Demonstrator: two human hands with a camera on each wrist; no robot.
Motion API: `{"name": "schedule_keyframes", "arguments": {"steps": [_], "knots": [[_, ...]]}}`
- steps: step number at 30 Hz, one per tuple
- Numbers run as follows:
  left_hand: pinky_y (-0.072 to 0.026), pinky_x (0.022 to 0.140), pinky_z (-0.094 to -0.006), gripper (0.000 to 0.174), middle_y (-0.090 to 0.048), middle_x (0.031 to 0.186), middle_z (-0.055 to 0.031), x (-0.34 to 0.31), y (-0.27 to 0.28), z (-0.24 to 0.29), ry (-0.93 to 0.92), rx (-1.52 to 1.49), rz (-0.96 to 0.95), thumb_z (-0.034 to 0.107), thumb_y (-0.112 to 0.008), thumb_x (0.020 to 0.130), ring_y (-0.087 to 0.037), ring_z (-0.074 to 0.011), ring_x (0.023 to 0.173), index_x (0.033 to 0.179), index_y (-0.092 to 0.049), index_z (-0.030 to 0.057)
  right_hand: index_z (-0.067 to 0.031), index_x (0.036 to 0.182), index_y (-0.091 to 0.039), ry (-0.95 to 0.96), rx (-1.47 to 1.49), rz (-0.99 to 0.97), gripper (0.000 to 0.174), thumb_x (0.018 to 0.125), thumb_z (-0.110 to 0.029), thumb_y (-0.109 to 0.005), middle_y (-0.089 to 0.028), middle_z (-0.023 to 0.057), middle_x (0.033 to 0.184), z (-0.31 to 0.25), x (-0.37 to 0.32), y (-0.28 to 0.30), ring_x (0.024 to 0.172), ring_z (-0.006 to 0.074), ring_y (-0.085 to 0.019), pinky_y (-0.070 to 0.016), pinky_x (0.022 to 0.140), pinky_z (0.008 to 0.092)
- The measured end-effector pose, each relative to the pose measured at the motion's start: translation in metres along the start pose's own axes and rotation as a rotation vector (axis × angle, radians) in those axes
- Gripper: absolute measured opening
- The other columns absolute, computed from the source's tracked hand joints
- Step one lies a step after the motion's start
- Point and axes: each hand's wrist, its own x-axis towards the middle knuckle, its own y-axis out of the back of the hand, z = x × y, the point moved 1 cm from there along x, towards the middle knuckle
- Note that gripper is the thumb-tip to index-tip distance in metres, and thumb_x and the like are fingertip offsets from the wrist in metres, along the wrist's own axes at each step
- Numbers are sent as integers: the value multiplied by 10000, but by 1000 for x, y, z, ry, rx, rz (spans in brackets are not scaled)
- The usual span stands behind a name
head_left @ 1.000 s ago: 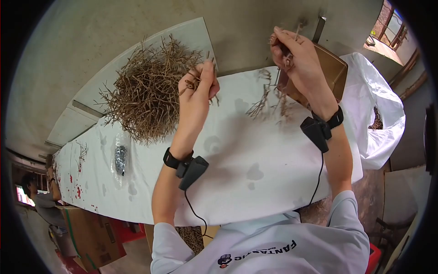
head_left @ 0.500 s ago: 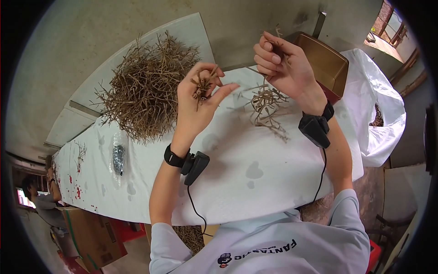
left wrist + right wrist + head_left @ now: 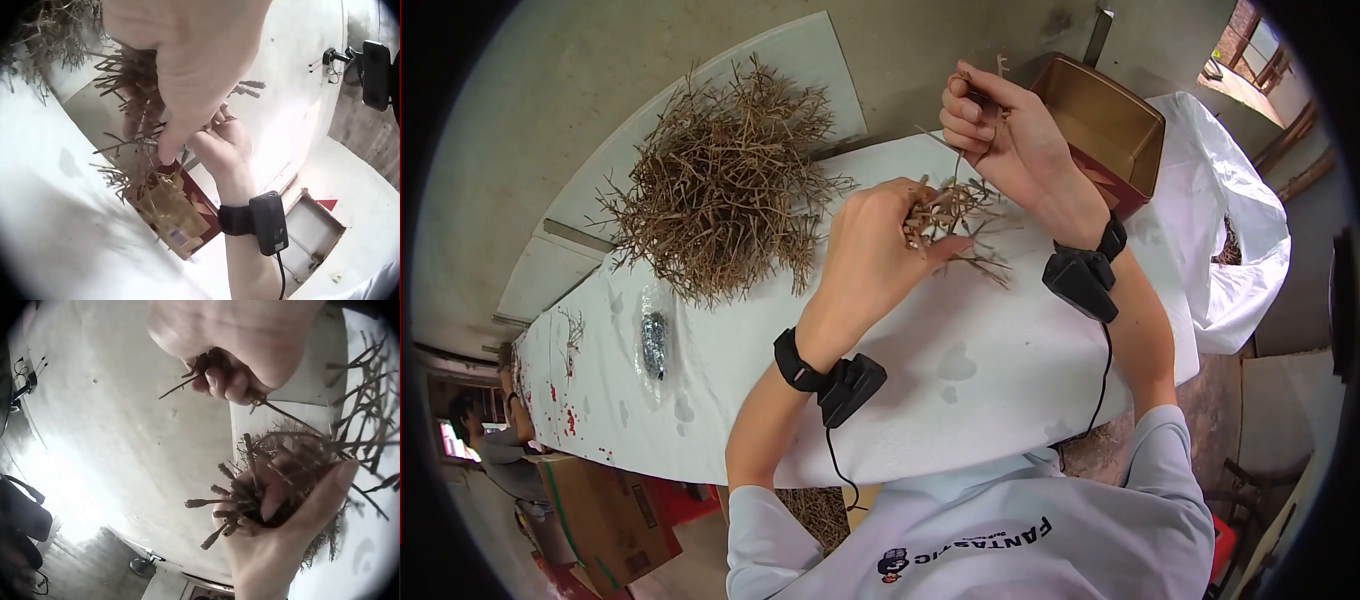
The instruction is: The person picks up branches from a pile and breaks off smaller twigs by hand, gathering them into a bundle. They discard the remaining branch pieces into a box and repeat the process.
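My left hand [image 3: 865, 255] holds a bunch of thin brown dried twigs [image 3: 945, 212] above the white-covered table, its thumb stretched out beside them. In the right wrist view, the blunt ends of the bunched twigs [image 3: 232, 503] fan out of the left hand's curled fingers. Just above and to the right, my right hand [image 3: 1028, 145] has its fingers curled around a few twigs. One thin twig [image 3: 290, 415] runs from the right hand down toward the left hand's bunch. A large tangled pile of twigs [image 3: 715, 190] sits to the left of both hands.
Behind my right wrist stands a box with a gold inside [image 3: 1105, 125], next to a white plastic bag [image 3: 1240, 250]. A clear plastic packet [image 3: 653, 345] lies on the white cloth [image 3: 1000, 390]. At far left are another person [image 3: 500, 450] and a cardboard box [image 3: 605, 515].
My left hand has moved right, away from the pile, to beneath the right hand. The right hand came slightly left, and the twigs hanging under it now meet the left hand's bunch.
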Motion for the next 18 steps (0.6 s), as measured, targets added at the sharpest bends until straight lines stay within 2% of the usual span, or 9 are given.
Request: {"name": "schedule_keyframes", "arguments": {"steps": [3,5,8,9,11,12,13,15,18], "knots": [[-491,631,-400,243,-673,797,-195,2,-4,-9,218,-39,-5,83,-852,729,-576,-355,661,888,-710,-34,-32,908,-552,26,-71,7,251,1062,-223,-499,-469,-11,695,-2,4,8,570,77,-346,-313,540,237],[-493,631,-390,214,-669,780,-191,4,-2,-12,224,-40,0,63,-836,739,-597,-338,658,851,-685,-40,-32,904,-561,39,-104,11,256,1058,-231,-511,-487,-8,703,-4,5,13,574,76,-356,-317,541,238],[-496,630,-370,186,-660,747,-184,6,1,-24,238,-45,16,24,-805,761,-640,-304,651,775,-635,-51,-34,899,-614,126,-375,37,268,1040,-250,-539,-580,9,776,-8,6,18,601,57,-398,-337,555,228],[-481,615,-332,193,-614,726,-129,7,-2,-34,170,-108,56,12,-798,776,-639,-235,669,757,-612,-38,-34,899,-614,126,-375,36,268,1040,-250,-539,-580,9,776,-10,6,20,601,57,-398,-337,555,228],[-451,585,-257,233,-523,683,-19,9,-4,-50,33,-231,136,-12,-783,808,-636,-98,707,722,-567,-12,-32,905,-643,125,-733,8,218,983,-232,-600,-615,9,803,-17,7,20,629,48,-423,-348,570,219],[-451,585,-257,233,-523,683,-19,11,-3,-53,33,-231,139,-12,-783,808,-636,-98,707,722,-567,-12,-31,908,-658,123,-913,-7,199,955,-223,-631,-633,9,817,-19,8,19,643,44,-435,-353,577,214],[-468,594,-270,272,-570,702,-37,13,-3,-58,86,-353,124,-26,-766,813,-638,-107,704,706,-517,-7,-31,908,-658,124,-914,-10,199,955,-223,-631,-633,9,817,-19,7,20,643,44,-435,-353,577,214],[-504,611,-296,354,-664,741,-73,14,-2,-64,192,-598,92,-53,-730,825,-644,-124,699,675,-415,4,-27,930,-664,154,-1151,-186,172,881,-191,-682,-644,2,808,-14,3,21,662,47,-451,-361,586,218],[-505,609,-283,350,-669,774,-54,16,1,-65,291,-728,77,-35,-742,835,-639,-117,706,679,-435,28,-19,949,-665,129,-1312,-304,205,818,-165,-725,-653,1,796,-6,0,20,677,53,-466,-371,593,227]]}}
